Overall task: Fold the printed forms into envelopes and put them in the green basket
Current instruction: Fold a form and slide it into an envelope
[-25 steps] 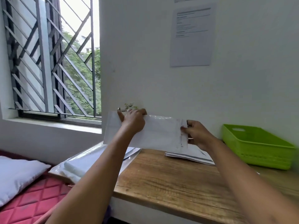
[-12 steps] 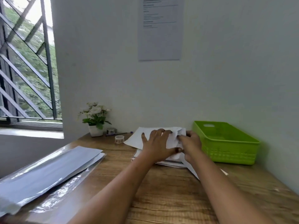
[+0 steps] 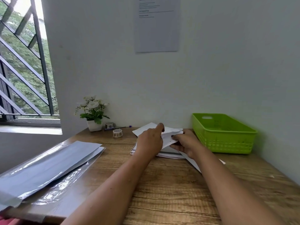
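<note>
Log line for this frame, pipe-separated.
step: folding | left hand: on form | right hand: pinches form | green basket: nothing visible inside

It looked like a small home office: a wooden table (image 3: 170, 189) stood in a white corner beside a barred window (image 3: 24, 70), with a printed notice (image 3: 156, 30) on the wall and a potted plant (image 3: 93, 114).

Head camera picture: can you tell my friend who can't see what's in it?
A right hand pinches a white paper while the left hand lies on it, above a stack of forms on a wooden desk. A green basket stands to the right.
</note>
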`<state>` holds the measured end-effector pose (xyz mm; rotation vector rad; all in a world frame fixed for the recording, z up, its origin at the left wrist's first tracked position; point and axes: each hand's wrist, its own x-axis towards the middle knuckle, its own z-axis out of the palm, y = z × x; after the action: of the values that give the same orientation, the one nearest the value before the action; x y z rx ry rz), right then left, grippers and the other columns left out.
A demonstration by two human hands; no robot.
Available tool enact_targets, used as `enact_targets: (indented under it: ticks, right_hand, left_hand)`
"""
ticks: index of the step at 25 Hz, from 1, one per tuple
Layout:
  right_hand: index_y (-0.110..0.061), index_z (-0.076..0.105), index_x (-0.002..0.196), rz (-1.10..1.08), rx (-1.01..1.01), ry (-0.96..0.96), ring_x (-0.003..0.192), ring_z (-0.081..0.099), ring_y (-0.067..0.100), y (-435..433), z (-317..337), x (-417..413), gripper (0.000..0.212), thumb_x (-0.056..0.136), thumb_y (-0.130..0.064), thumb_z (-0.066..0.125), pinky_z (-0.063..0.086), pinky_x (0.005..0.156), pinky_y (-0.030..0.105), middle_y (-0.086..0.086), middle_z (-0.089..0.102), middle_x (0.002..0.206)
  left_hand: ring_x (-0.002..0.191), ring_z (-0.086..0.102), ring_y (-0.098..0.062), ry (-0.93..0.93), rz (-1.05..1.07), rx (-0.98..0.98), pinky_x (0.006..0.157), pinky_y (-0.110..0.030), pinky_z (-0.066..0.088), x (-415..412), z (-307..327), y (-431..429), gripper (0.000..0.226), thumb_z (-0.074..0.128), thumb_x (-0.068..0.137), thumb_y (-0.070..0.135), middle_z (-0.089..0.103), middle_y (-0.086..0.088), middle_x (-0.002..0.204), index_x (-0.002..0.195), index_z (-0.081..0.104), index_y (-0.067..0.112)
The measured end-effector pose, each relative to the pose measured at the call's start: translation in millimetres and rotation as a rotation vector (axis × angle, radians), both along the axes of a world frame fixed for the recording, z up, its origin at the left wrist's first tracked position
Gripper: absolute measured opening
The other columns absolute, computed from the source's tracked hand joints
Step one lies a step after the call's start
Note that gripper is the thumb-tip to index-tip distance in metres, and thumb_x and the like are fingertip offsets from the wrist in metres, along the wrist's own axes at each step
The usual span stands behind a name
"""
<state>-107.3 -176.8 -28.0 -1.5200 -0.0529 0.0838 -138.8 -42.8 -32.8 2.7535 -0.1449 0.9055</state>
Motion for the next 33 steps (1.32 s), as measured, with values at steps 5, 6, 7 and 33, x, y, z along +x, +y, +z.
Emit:
enact_targets:
  ticks: [5, 6, 7, 33]
  right_hand:
    - [-0.007, 0.056, 0.092, -0.087, -0.399, -0.104, 0.066, 0.061, 0.021, -6.6, 1.1, -2.3, 0.013, 0.095, -0.018, 0.050, 0.050, 0.063, 0.030, 0.013, 0.066, 0.084]
    - [-0.007, 0.061, 0.090, -0.142, -0.570, -0.179, 0.077, 0.063, 0.025, -9.9, 0.3, 2.0, 0.023, 0.096, -0.026, 0.048, 0.049, 0.072, 0.032, 0.014, 0.069, 0.092]
    - [-0.007, 0.064, 0.096, -0.185, -0.748, -0.234, 0.090, 0.064, 0.028, -13.2, 0.0, 4.4, 0.031, 0.096, -0.032, 0.046, 0.048, 0.079, 0.033, 0.014, 0.069, 0.102]
    - [0.003, 0.056, 0.121, -0.077, -0.195, 0.002, 0.099, 0.061, 0.034, -44.5, 15.1, 4.4, 0.034, 0.091, -0.012, 0.060, 0.048, 0.094, 0.049, 0.024, 0.061, 0.122]
  left_hand:
    - [0.084, 0.055, -0.023, 0.006, -0.013, 0.224, 0.061, -0.033, 0.042, -5.6, 0.1, 5.3, 0.028, 0.050, 0.087, 0.001, 0.058, -0.004, 0.095, 0.106, 0.045, 0.021]
    - [0.087, 0.055, -0.023, 0.019, -0.018, 0.259, 0.062, -0.033, 0.044, -4.7, -0.8, 7.2, 0.026, 0.053, 0.087, 0.000, 0.058, -0.004, 0.097, 0.104, 0.048, 0.019]
    - [0.088, 0.056, -0.023, 0.039, -0.019, 0.297, 0.063, -0.033, 0.044, -2.9, -2.1, 9.8, 0.025, 0.054, 0.086, -0.001, 0.057, -0.004, 0.099, 0.103, 0.051, 0.018]
    - [0.115, 0.052, -0.015, 0.253, -0.146, -0.006, 0.086, -0.028, 0.043, 14.9, -17.7, 27.2, 0.036, 0.069, 0.082, 0.033, 0.059, 0.006, 0.123, 0.117, 0.063, 0.029]
